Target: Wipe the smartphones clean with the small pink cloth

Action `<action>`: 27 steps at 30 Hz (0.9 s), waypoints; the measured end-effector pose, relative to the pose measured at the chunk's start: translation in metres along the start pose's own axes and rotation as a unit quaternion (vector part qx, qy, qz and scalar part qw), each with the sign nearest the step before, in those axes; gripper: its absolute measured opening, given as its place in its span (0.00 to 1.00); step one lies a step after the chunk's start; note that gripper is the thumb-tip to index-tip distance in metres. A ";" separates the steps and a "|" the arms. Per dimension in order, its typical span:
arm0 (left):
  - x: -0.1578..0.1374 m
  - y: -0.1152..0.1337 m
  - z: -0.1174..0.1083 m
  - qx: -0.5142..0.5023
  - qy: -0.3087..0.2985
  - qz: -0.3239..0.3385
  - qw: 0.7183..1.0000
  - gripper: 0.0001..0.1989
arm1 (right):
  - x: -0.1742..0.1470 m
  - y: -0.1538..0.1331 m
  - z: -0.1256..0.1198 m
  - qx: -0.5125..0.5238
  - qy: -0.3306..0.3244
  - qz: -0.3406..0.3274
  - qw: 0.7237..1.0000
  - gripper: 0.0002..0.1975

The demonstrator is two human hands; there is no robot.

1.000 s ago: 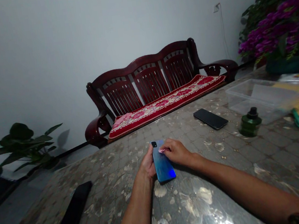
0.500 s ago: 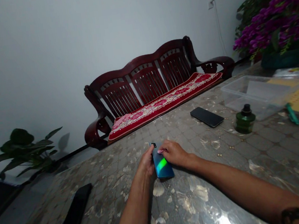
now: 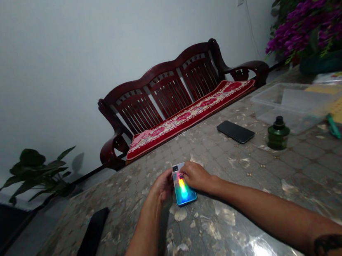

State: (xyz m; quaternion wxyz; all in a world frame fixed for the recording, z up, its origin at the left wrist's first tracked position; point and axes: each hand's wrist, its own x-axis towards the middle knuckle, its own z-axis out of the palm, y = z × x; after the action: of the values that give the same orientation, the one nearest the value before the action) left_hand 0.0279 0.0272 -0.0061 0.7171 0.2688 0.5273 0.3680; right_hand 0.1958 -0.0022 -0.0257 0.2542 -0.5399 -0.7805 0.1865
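A smartphone (image 3: 184, 195) lies face down on the table, its glossy blue back throwing a rainbow-coloured reflection and its camera block at the far left corner. Curled along the phone's left edge, my left hand (image 3: 163, 185) grips it from the side. My right hand (image 3: 196, 176) rests over the phone's upper right part, with its fingers pinched on a small pinkish cloth pressed to the back. Most of that cloth is hidden under the fingers.
On the patterned table (image 3: 214, 222) lie a black phone (image 3: 235, 131) and, at left, another long black phone (image 3: 89, 241) beside coloured bands. A green bottle (image 3: 278, 134), a clear plastic box (image 3: 293, 109) and a green pen-like item (image 3: 333, 126) stand or lie right. Beyond is a wooden bench (image 3: 166, 91).
My right hand has shifted slightly on the phone's back with the cloth. My left thumb has come off the camera corner to the left edge. The reflection turned from green to rainbow.
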 end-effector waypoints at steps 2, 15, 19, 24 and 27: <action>0.005 -0.001 -0.003 0.023 0.020 0.000 1.000 0.02 | 0.001 0.000 0.002 -0.005 -0.004 -0.003 1.000 0.14; -0.010 -0.004 0.004 0.132 0.003 0.073 0.989 0.10 | -0.001 -0.006 0.000 -0.048 -0.008 -0.037 0.998 0.13; -0.021 -0.011 0.003 0.172 -0.008 0.108 0.979 0.13 | 0.001 -0.005 -0.001 -0.032 -0.013 -0.027 0.999 0.14; -0.024 -0.026 0.004 0.246 0.019 0.161 0.956 0.16 | 0.008 0.000 -0.001 -0.007 -0.019 -0.002 1.000 0.15; -0.027 -0.037 0.006 0.305 0.047 0.194 0.931 0.20 | 0.010 0.006 -0.003 0.010 -0.007 0.016 1.000 0.14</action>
State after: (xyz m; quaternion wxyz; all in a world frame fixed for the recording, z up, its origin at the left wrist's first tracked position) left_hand 0.0383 -0.0167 -0.0178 0.4897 0.5535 0.5851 0.3338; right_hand 0.1995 0.0095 -0.0245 0.2514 -0.5485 -0.7715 0.2018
